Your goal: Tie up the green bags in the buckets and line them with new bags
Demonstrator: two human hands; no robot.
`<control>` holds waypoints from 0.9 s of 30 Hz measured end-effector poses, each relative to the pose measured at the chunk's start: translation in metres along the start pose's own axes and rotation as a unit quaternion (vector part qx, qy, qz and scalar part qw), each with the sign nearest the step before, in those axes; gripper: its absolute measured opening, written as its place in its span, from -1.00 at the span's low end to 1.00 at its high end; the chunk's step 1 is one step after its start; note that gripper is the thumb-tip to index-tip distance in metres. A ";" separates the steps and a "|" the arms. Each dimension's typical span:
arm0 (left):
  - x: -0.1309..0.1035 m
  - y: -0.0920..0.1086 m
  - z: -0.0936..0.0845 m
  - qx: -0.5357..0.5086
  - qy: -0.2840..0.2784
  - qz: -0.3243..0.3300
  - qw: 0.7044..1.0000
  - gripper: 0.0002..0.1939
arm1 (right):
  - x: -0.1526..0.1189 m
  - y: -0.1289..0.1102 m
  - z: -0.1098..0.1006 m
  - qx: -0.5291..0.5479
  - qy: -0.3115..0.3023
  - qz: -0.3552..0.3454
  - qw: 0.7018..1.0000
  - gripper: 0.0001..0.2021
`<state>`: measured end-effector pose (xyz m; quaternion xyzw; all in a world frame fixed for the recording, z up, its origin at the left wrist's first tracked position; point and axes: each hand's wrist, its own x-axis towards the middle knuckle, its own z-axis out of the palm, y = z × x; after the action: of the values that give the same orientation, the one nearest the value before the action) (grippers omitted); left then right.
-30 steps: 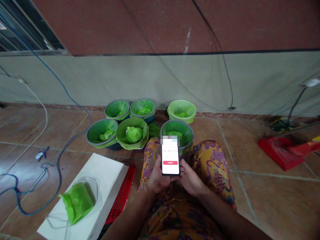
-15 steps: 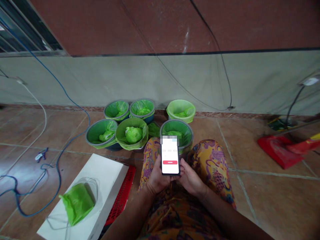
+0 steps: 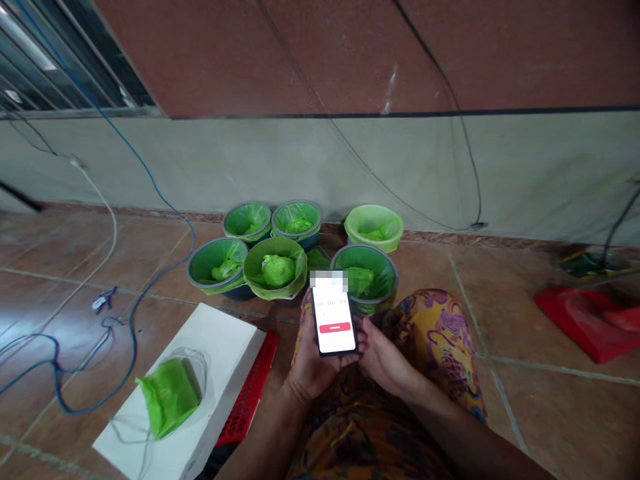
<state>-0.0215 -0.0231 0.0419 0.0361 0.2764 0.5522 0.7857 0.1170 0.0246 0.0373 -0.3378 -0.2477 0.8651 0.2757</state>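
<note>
1. Here's the left hand (image 3: 316,368), curled around a slim black smartphone (image 3: 334,323) with a lit white screen, above the lap.
2. The right hand (image 3: 386,357) is half open, fingers at the phone's lower right edge.
3. Beyond, six round plastic buckets (image 3: 275,294) with green liners sit by the wall.
4. Over left, a green plastic bag (image 3: 173,400) lies on a white box (image 3: 220,340).

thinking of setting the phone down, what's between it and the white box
In the head view, from phone to white box: the left hand, a patterned trouser leg, a strip of tiled floor, then a red perforated crate.
</note>
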 end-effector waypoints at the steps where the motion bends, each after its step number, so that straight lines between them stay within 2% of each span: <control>1: -0.007 0.006 -0.001 -0.006 -0.002 0.022 1.000 -0.18 | 0.004 0.000 0.007 -0.009 0.000 -0.010 1.000 -0.52; 4: -0.029 0.023 -0.015 -0.042 0.018 0.097 0.994 -0.19 | 0.018 0.003 0.032 -0.068 -0.018 -0.014 0.997 -0.53; 7: -0.047 0.036 -0.042 -0.089 0.070 0.159 0.981 -0.26 | 0.037 0.012 0.061 -0.155 -0.079 -0.001 0.985 -0.58; 9: -0.058 0.040 -0.063 -0.116 0.102 0.186 0.970 -0.30 | 0.051 0.023 0.078 -0.198 -0.125 0.022 0.972 -0.61; 12: -0.071 0.035 -0.094 -0.141 0.133 0.221 0.956 -0.31 | 0.073 0.046 0.095 -0.232 -0.156 0.078 0.957 -0.64; 16: -0.081 0.023 -0.128 -0.172 0.165 0.252 0.938 -0.31 | 0.096 0.079 0.104 -0.270 -0.163 0.159 0.936 -0.63; 19: -0.083 0.016 -0.147 -0.193 0.186 0.252 0.930 -0.30 | 0.105 0.097 0.107 -0.313 -0.138 0.199 0.918 -0.58; 22: -0.083 0.013 -0.158 -0.209 0.191 0.251 0.926 -0.30 | 0.110 0.106 0.109 -0.339 -0.118 0.207 0.910 -0.59; 27: -0.079 0.012 -0.167 -0.222 0.189 0.254 0.922 -0.30 | 0.116 0.112 0.112 -0.361 -0.114 0.211 0.901 -0.60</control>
<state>-0.1295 -0.1301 -0.0636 -0.1753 0.2711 0.7771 0.5403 -0.0702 -0.0089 -0.0108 -0.3573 -0.4957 0.7870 -0.0845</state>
